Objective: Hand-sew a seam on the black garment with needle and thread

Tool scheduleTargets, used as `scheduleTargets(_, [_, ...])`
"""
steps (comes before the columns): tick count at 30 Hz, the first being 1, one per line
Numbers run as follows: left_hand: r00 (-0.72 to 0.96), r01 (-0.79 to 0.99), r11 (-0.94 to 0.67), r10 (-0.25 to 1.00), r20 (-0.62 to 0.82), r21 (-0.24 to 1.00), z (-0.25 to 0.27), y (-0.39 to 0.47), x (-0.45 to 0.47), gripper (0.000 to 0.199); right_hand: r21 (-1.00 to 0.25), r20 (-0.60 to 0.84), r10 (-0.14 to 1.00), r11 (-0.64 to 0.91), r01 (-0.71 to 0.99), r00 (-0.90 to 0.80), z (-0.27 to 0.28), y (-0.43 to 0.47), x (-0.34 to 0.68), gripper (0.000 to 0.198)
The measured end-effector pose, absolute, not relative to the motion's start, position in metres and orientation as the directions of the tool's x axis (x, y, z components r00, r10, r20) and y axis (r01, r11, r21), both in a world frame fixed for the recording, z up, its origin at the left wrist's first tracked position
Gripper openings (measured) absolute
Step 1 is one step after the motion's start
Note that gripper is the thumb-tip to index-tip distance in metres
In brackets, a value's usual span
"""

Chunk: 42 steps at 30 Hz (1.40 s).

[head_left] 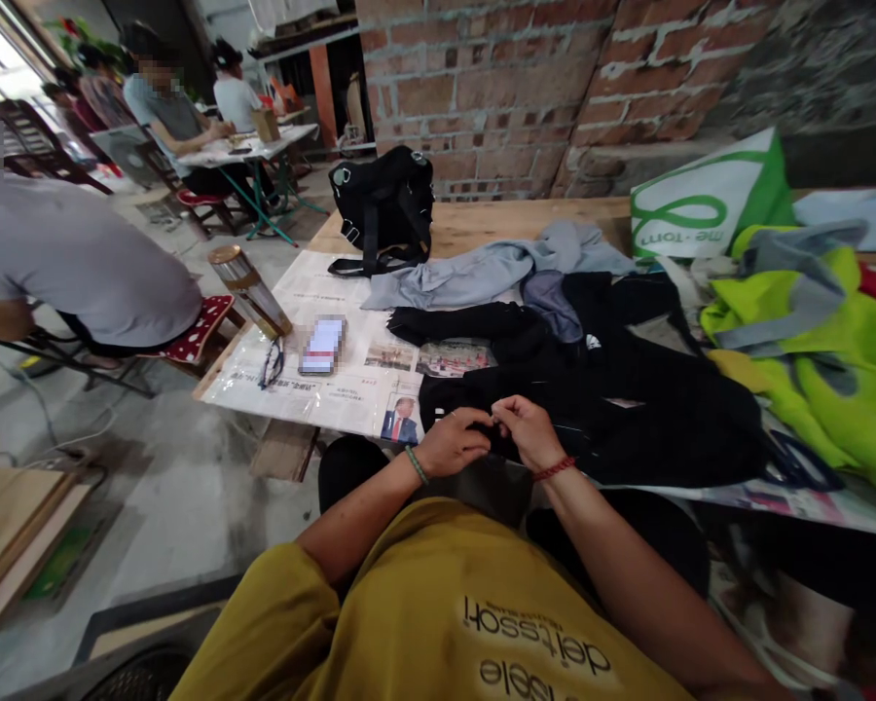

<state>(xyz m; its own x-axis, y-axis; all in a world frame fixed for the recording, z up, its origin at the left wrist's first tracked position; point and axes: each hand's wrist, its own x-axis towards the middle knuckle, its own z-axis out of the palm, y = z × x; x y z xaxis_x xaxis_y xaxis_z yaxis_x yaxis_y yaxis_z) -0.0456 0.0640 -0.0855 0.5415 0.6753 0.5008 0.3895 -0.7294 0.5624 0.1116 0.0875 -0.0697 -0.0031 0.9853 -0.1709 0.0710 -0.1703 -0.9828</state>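
Both my hands meet over the near edge of a black garment (664, 419) that lies spread on the table. My left hand (453, 443), with a green bracelet at the wrist, is closed, its fingertips pressed together close to the other hand. My right hand (529, 431), above a red bracelet, pinches with thumb and forefinger. Whatever sits between the fingertips is too small to make out. One black sleeve (456, 321) stretches to the left, and a small white logo (593, 342) shows on the cloth.
On the newspaper-covered table (321, 399) are a phone (322, 346), glasses (272, 365) and a metal flask (252, 292). Behind lie a black bag (386, 209) and a grey garment (474, 273). Yellow-green clothing (810, 331) and a green-white bag (715, 200) fill the right. A person (80, 263) sits at left.
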Motion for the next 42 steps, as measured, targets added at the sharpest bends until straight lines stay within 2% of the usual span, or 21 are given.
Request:
scheduleTargets(2, [0.535, 0.381, -0.728, 0.677, 0.506, 0.571, -0.086, 0.062, -0.048, 0.011, -0.98, -0.2, 0.98, -0.199, 0.029, -0.019, -0.069, 0.089, 0.114, 0.024])
scheduleTargets(5, [0.388, 0.387, -0.65, 0.758, 0.524, 0.654, -0.087, 0.062, -0.049, 0.009, -0.974, -0.226, 0.971, -0.225, 0.022, -0.079, -0.066, 0.09, 0.117, 0.026])
scheduleTargets(9, [0.309, 0.342, -0.556, 0.828, 0.468, 0.758, -0.087, 0.067, -0.048, 0.006, -0.975, -0.22, 0.968, -0.22, 0.014, -0.121, -0.062, 0.089, 0.119, 0.029])
scheduleTargets(12, [0.316, 0.327, -0.542, 0.835, 0.45, 0.775, -0.088, 0.069, -0.046, 0.006, -0.977, -0.213, 0.966, -0.212, 0.022, -0.144, -0.063, 0.088, 0.119, 0.029])
scheduleTargets(17, [0.364, 0.329, -0.597, 0.795, 0.485, 0.732, -0.088, 0.068, -0.042, 0.008, -0.983, -0.179, 0.972, -0.17, 0.07, -0.152, -0.067, 0.088, 0.115, 0.024])
scheduleTargets(26, [0.481, 0.206, -0.619, 0.739, 0.472, 0.758, -0.086, 0.069, -0.048, 0.01, -0.981, -0.193, 0.978, -0.194, -0.007, -0.074, -0.068, 0.084, 0.109, 0.021])
scheduleTargets(28, [0.437, 0.197, -0.609, 0.756, 0.488, 0.768, -0.086, 0.069, -0.046, 0.009, -0.984, -0.177, 0.982, -0.175, 0.034, -0.072, -0.07, 0.083, 0.107, 0.019])
scheduleTargets(32, [0.252, 0.263, -0.56, 0.826, 0.504, 0.785, -0.088, 0.069, -0.038, 0.01, -0.966, -0.068, 0.994, -0.044, 0.253, -0.089, -0.075, 0.082, 0.106, 0.015])
scheduleTargets(35, [0.359, 0.265, -0.623, 0.772, 0.524, 0.736, -0.088, 0.068, -0.037, 0.014, -0.959, -0.025, 0.997, -0.004, 0.282, -0.07, -0.075, 0.082, 0.105, 0.015])
scheduleTargets(39, [0.578, 0.269, -0.698, 0.668, 0.468, 0.664, -0.085, 0.062, -0.046, 0.016, -0.986, -0.141, 0.99, -0.139, 0.091, -0.018, -0.07, 0.085, 0.106, 0.023])
scheduleTargets(42, [0.579, 0.285, -0.696, 0.673, 0.461, 0.659, -0.084, 0.058, -0.055, 0.016, -0.982, -0.189, 0.982, -0.189, 0.019, 0.008, -0.065, 0.089, 0.109, 0.028])
